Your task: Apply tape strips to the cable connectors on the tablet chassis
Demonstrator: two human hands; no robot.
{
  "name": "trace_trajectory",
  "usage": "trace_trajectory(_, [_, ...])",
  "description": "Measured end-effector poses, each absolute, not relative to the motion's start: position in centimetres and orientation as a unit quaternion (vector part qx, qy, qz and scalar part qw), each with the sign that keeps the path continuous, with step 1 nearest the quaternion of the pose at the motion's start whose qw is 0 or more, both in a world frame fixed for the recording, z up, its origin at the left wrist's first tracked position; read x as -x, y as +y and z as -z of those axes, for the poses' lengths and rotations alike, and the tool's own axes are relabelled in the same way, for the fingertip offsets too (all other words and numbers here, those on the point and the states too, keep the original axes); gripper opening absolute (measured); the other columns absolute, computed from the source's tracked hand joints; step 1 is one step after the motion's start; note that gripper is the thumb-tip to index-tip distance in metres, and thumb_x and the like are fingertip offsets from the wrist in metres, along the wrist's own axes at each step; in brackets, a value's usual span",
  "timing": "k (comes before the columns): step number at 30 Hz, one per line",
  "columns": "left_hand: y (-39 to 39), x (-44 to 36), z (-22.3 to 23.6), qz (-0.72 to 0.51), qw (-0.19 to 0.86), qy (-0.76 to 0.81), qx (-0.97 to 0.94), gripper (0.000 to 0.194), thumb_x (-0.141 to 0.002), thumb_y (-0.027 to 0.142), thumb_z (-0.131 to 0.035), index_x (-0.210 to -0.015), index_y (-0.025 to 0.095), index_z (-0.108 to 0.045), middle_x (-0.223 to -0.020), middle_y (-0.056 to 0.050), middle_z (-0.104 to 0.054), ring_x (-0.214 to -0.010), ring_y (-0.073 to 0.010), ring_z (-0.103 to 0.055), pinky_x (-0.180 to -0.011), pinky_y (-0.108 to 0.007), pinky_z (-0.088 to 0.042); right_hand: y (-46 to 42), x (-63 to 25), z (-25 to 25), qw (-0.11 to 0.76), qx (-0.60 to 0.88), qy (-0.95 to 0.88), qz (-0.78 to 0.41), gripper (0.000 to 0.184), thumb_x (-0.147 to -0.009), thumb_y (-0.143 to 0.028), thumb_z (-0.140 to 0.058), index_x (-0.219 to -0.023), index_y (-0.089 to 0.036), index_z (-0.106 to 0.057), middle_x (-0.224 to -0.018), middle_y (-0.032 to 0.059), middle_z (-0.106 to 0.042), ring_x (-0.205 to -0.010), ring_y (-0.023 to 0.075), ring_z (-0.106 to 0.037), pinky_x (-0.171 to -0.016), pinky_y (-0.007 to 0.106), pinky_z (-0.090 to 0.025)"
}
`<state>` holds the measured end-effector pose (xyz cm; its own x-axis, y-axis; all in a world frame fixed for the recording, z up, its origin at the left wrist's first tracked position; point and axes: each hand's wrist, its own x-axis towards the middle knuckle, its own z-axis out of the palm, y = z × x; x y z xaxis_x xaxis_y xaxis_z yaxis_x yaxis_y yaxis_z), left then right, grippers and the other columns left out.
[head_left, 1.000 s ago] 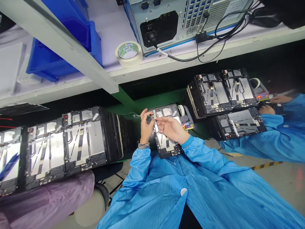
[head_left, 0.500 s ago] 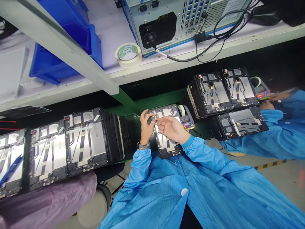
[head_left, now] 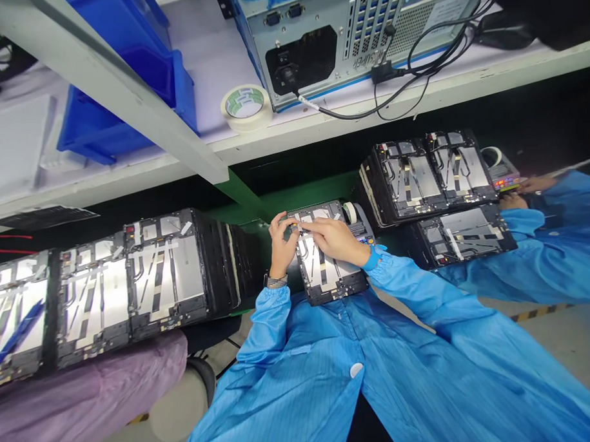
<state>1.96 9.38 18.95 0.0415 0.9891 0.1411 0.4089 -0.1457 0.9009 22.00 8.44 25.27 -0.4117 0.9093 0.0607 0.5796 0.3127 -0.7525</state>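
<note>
An opened tablet-like device [head_left: 325, 273], with a silver plate, dark strips and a black frame, lies in front of my body. At its upper left corner, my left hand [head_left: 281, 245] is curled, thumb and forefinger bent toward each other around a small spot. My right hand [head_left: 337, 240] reaches over the device from the right, palm down. Its forefinger points to that same corner and its other fingers are folded under. Whatever lies between the fingertips is too small and covered to make out.
A tape dispenser [head_left: 356, 218] with a lit panel stands just right of the device. Similar devices are stacked at left [head_left: 170, 268] and right [head_left: 412, 180]. A co-worker's hands [head_left: 523, 193] are at far right. Above runs a white shelf edge [head_left: 327, 128] with a tape roll [head_left: 247, 108].
My right hand has turned from palm up to palm down, its forefinger now pointing at the corner. My left hand has stayed nearly in place.
</note>
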Motion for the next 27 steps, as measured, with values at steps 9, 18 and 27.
trace_trajectory(9, [10.0,-1.3,-19.1,-0.401,0.365,0.544,-0.64,0.017,-0.095,0.023,-0.065,-0.107,0.029,-0.075,-0.145,-0.008,-0.057,-0.147,-0.0313,-0.046,-0.128,-0.053,-0.027,10.1,-22.0,-24.1,0.102,0.412,-0.888,-0.175,0.045,-0.095,-0.005,-0.053,-0.133,-0.017,-0.073,-0.098,0.0147,-0.068,-0.086,0.0261,-0.058,-0.076,0.037,-0.038])
trace_trajectory(18, [11.2,-1.1,-20.7,-0.329,0.341,0.544,-0.692,0.012,-0.092,0.023,-0.072,-0.104,0.025,-0.069,-0.142,-0.01,-0.06,-0.146,-0.0288,-0.049,-0.126,-0.05,-0.032,7.8,-26.6,-25.6,0.382,0.558,-0.699,-0.232,0.043,-0.109,-0.028,-0.042,-0.14,-0.02,-0.071,-0.097,0.0084,-0.065,-0.091,0.025,-0.063,-0.089,0.041,-0.053])
trace_trajectory(27, [2.9,-0.4,-20.0,-0.361,0.423,0.598,-0.578,0.079,-0.101,0.051,-0.062,-0.168,0.031,-0.025,-0.177,-0.013,-0.024,-0.165,-0.0315,-0.024,-0.135,-0.052,-0.021,-2.6,-28.4,-18.4,0.363,0.634,-0.557,-0.395,0.063,-0.101,-0.058,-0.06,-0.153,-0.022,-0.06,-0.156,0.0134,-0.057,-0.148,0.0316,-0.05,-0.13,0.051,-0.033])
